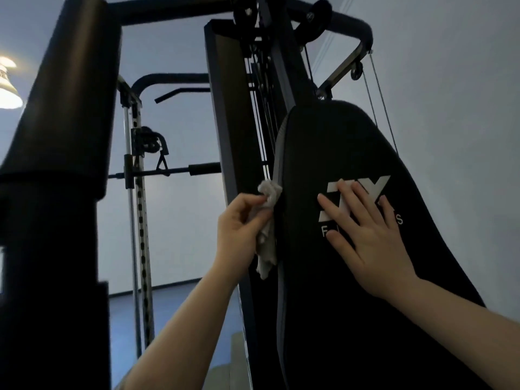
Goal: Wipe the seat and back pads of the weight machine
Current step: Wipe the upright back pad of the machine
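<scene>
The black back pad of the weight machine rises at centre right, with a white logo on its face and a grey piped left edge. My left hand grips a crumpled white cloth and holds it against that left edge. My right hand lies flat on the pad's face, fingers straight and spread over the logo. The seat pad is out of view.
A thick black padded roller and post fills the left foreground. Behind the pad stand the machine's upright frame, cables and pulleys. A perforated rack upright with a bar and strap handle stands further back. A wall lies to the right.
</scene>
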### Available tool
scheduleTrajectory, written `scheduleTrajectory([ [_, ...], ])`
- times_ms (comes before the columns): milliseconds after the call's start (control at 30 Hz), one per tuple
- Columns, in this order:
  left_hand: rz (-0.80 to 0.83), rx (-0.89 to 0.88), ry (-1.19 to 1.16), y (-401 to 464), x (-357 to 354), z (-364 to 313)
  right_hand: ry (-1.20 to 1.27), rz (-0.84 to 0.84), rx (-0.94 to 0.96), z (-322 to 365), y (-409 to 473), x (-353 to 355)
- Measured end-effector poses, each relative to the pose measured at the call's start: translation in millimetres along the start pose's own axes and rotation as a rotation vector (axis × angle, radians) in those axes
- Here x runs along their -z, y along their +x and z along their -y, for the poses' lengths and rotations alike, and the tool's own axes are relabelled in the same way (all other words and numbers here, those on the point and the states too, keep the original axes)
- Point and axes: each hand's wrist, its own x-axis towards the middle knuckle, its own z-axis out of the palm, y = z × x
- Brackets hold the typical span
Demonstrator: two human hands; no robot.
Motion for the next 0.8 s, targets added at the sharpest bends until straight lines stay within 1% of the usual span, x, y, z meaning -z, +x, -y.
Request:
scheduleTrajectory([
  [67,0.022,0.029,-0.027,-7.5,3.3,5.9,-0.003,-0.013,0.002,0.7,-1.7,-2.0],
  [133,0.009,0.018,-0.053,9.8,1.5,3.5,0.003,-0.034,0.011,1.2,-1.9,-2.6],
  [200,0.046,0.018,-0.065,25.6,-1.6,-2.0,0.006,-0.045,0.015,0.4,-1.8,-2.9],
  [267,0.074,0.018,-0.039,24.1,-0.1,-0.2,0.005,-0.048,0.013,0.0,-1.9,-3.9],
  [333,0.089,0.032,-0.027,6.3,2.1,3.0,0.004,-0.057,0.011,0.0,-2.2,-4.5],
  [500,0.163,0.168,-0.013,-70.5,14.9,20.3,0.008,-0.079,0.017,-1.1,-1.4,-5.1],
  [567,0.119,0.150,-0.031,-77.7,14.6,19.4,0.001,-0.086,0.021,-1.7,-1.9,-6.4],
  [667,0.043,0.066,0.055,-44.8,3.7,10.5,0.012,-0.081,0.026,-2.1,-1.1,-6.2],
  [733,0.042,0.041,0.055,-39.0,-2.1,7.3,0.025,-0.087,0.024,-2.1,-1.1,-7.0],
  [800,0.050,0.059,0.084,-64.6,1.4,15.6,0.024,-0.097,0.032,-2.3,-0.9,-7.8],
])
